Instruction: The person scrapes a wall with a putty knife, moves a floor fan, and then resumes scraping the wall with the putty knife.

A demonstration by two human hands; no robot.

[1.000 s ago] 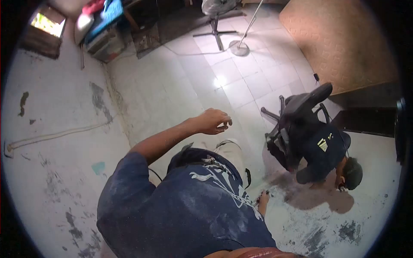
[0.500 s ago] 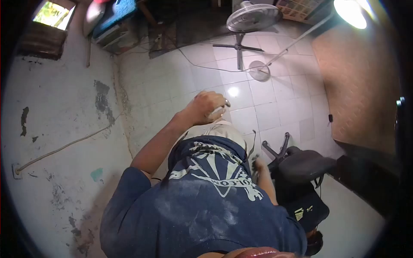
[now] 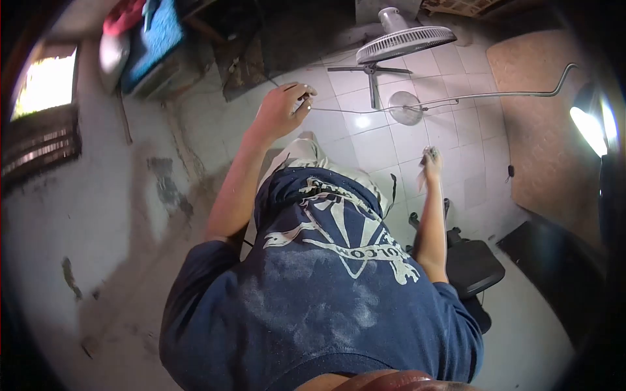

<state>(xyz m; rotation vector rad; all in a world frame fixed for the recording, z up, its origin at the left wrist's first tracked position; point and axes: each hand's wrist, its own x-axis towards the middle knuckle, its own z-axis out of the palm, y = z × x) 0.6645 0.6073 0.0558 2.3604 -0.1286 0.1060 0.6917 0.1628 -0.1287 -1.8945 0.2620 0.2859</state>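
While the person's left hand (image 3: 287,107) is raised in front, its fingers are bent inward, and a pale spot shows between the fingertips; I cannot tell if it is a held object. Just beside these fingers, the thin cable (image 3: 358,111) goes across the floor (image 3: 375,151) toward the round metal base (image 3: 405,108) of a stand.

At the other side, the right hand (image 3: 431,161) is stretched forward, near the base but apart from it. The fingers look bent, and a pale piece (image 3: 421,179) shows along the hand. It is too small and blurred to say whether the hand grasps it.

From the base, a bent metal pole (image 3: 502,95) goes to the right, and the bright lamp (image 3: 589,129) is near its far end. Behind the base, the grey fan (image 3: 407,43) stands on black crossed legs. The black chair (image 3: 475,266) is beside the right forearm.

On the dark blue shirt (image 3: 313,293), which has whitish dusty patches, there is a white print (image 3: 345,238). Its letters seem to read "OLCOM", and other letters near the waist are too distorted for reading.
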